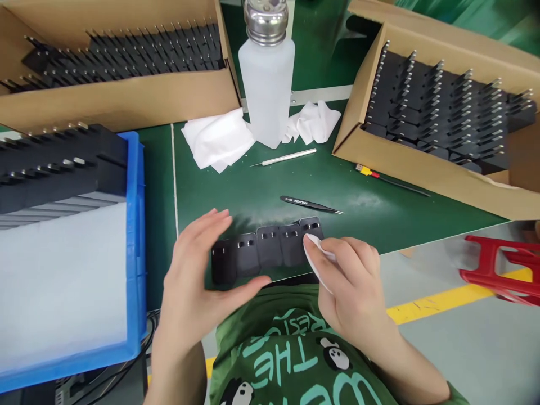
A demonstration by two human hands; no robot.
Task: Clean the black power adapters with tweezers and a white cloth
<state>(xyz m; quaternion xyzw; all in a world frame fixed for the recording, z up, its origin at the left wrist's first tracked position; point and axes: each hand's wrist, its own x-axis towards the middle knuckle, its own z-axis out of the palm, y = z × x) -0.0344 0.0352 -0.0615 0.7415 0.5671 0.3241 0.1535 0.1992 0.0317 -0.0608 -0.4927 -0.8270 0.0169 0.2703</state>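
Observation:
Several black power adapters with two metal prongs each stand side by side in a row at the front edge of the green table. My left hand [198, 270] is open, thumb and fingers spread around the left end of the row, nearest the leftmost adapter [224, 264]. A white cloth [320, 261] is pinched in my right hand [352, 275], held against or just over the rightmost adapter [311, 226]. Beyond the row lie black tweezers [310, 204] and a thin white-handled pick [289, 157].
A cardboard box [169, 95] of adapters stands back left, another box [422, 163] back right. Between them are a white pump bottle [268, 84] and crumpled cloths [221, 138]. A blue tray [135, 253] with more adapters is at left. A cable [392, 180] lies by the right box.

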